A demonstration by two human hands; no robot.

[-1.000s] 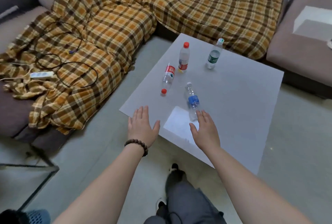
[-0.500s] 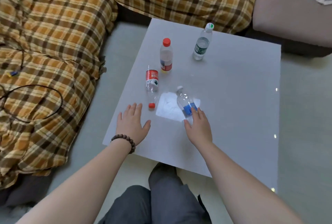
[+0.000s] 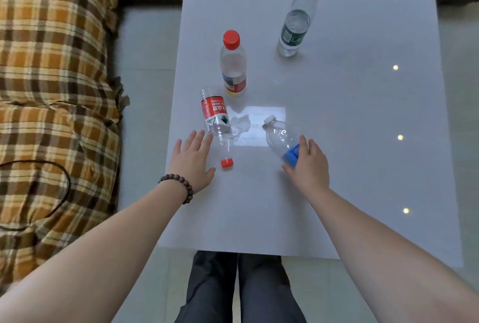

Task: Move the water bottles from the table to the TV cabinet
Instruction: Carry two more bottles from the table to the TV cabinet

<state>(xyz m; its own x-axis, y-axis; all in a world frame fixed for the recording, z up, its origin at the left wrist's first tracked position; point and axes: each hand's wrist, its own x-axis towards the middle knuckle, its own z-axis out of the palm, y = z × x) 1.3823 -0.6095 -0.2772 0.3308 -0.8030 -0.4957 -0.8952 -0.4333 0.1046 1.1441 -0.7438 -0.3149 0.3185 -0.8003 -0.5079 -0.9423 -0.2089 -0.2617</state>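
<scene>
Table [image 3: 337, 167] — bottle [image 3: 281, 138] under right fingers [image 3: 303, 145]

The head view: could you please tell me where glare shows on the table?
Head view: a bright rectangular reflection sits mid-table between the two lying bottles; three small light spots dot the right side; edges bow from wide-angle distortion.

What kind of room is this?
Probably a home living room: a low white table with water bottles stands beside a sofa draped in a plaid throw.
</scene>
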